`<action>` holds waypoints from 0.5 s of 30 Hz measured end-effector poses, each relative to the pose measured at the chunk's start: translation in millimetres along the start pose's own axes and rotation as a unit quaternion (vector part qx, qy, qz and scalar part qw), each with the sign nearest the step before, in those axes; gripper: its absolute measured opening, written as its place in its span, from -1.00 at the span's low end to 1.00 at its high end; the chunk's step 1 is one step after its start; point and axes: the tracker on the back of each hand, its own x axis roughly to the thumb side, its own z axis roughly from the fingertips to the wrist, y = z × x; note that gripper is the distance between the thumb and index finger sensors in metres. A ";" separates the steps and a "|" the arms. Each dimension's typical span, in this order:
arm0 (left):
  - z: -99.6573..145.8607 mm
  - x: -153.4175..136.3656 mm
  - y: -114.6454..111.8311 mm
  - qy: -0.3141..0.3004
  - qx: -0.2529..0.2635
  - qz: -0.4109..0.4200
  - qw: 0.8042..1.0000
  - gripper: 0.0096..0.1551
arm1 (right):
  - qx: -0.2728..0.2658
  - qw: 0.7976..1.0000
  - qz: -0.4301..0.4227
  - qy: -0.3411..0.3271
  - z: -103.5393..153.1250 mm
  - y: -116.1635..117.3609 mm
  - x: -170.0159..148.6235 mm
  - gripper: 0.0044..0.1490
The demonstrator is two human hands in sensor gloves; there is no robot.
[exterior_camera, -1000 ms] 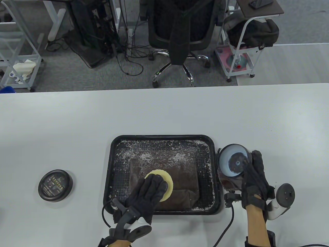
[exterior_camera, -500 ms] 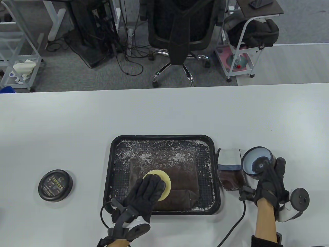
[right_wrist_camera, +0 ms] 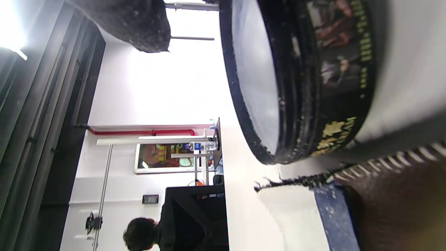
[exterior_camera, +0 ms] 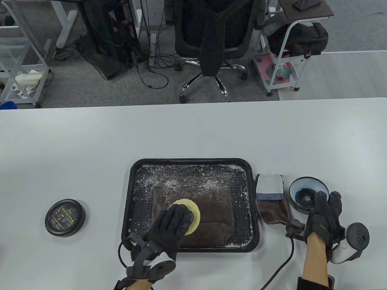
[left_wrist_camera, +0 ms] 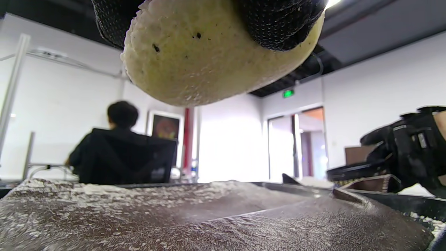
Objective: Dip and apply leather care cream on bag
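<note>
Centrally, left hand (exterior_camera: 173, 225) pinching sponge (exterior_camera: 190, 216) over bag (exterior_camera: 213, 213) inside tray (exterior_camera: 193, 161), right hand (exterior_camera: 325, 216) gripping cream tin (exterior_camera: 308, 193) beside it

Porous yellow foam sponge (exterior_camera: 190, 215) over a grainy, matt brown leather bag (exterior_camera: 211, 211) flecked white; glossy black tin (exterior_camera: 307, 196), smooth white table (exterior_camera: 193, 136), knit black gloves, textured black tray (exterior_camera: 193, 163)

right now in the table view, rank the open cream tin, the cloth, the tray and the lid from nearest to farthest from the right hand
1. open cream tin, under the right hand's fingers
2. cloth, just left of the tin
3. tray, centre
4. lid, far left
</note>
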 end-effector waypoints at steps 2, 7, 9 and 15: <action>0.1 -1.6 0.1 0.004 -0.001 -0.001 1.000 -0.33 | 0.010 1.000 0.016 -0.010 1.0 1.1 3.4 0.00; 1.1 -5.5 0.6 0.013 0.000 0.000 1.000 -0.32 | 0.041 0.996 0.063 -0.052 7.5 7.4 22.1 0.01; 1.0 -7.4 1.0 0.017 0.001 0.001 1.000 -0.33 | 0.060 0.988 0.108 -0.093 15.6 12.3 36.7 0.02; 2.5 -10.7 0.9 0.025 0.000 0.004 1.000 -0.32 | 0.136 0.925 0.211 -0.285 52.8 49.9 71.7 0.02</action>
